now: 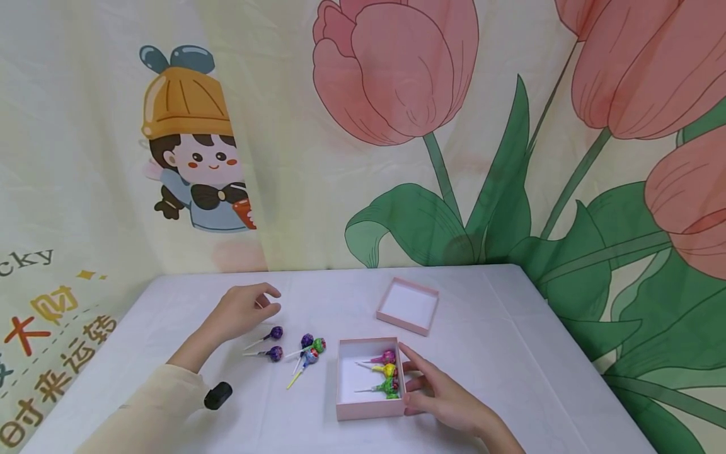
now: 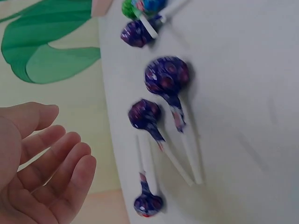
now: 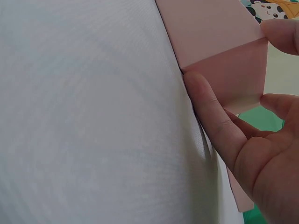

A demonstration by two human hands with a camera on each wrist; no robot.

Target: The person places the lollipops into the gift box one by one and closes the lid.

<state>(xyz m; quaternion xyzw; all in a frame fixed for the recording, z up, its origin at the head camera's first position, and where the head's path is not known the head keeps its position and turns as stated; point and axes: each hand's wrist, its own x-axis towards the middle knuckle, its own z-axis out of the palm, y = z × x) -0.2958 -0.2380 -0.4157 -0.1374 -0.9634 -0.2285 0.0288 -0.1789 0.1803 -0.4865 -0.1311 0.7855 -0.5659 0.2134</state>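
My left hand (image 1: 244,310) hovers empty above the left of the table, fingers loosely bent, near purple-wrapped lollipops (image 1: 275,354). In the left wrist view, the hand (image 2: 51,163) is beside three purple lollipops (image 2: 167,77), apart from them. A mixed group holds a green lollipop (image 1: 319,345), a blue one (image 1: 309,357) and a purple one (image 1: 307,341). My right hand (image 1: 448,394) touches the right wall of a pink box (image 1: 371,411) with its fingertips. Pink, yellow and green lollipops (image 1: 389,370) lie inside along that wall. The right wrist view shows the fingertips against the box corner (image 3: 233,70).
A pink box lid (image 1: 407,306) lies inner side up behind the box. A small black object (image 1: 218,396) is by the left sleeve (image 1: 161,403). The white tablecloth (image 1: 488,328) reaches a printed curtain (image 1: 295,208) at the back.
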